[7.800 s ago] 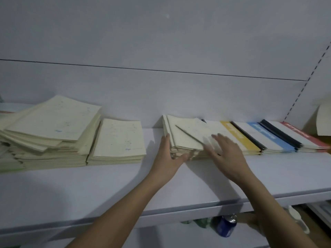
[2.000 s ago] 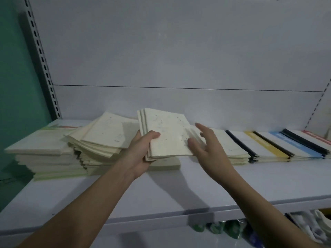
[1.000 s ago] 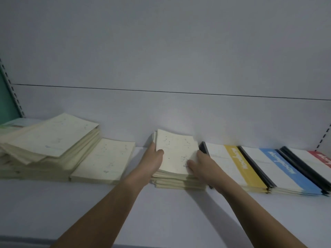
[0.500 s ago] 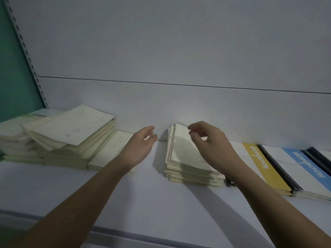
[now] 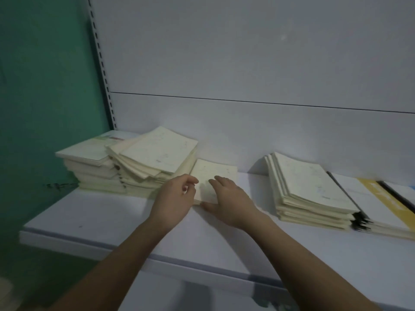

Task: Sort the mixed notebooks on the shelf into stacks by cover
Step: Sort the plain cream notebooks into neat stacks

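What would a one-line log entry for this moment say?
left hand: open, by low cream stack | right hand: open, resting on it | sorting unfinished

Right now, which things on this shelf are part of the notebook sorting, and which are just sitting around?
Part of the job:
- low cream stack under both hands: left hand, right hand
- messy cream pile
- cream stack on the right
- yellow-banded notebooks
- white stack at far left

Just there:
- shelf
- slotted upright
- green wall

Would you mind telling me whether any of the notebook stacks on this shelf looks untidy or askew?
Yes: the tall cream stack left of the hands is fanned out, its top notebooks twisted and overhanging. The cream stack to the right is only slightly stepped.
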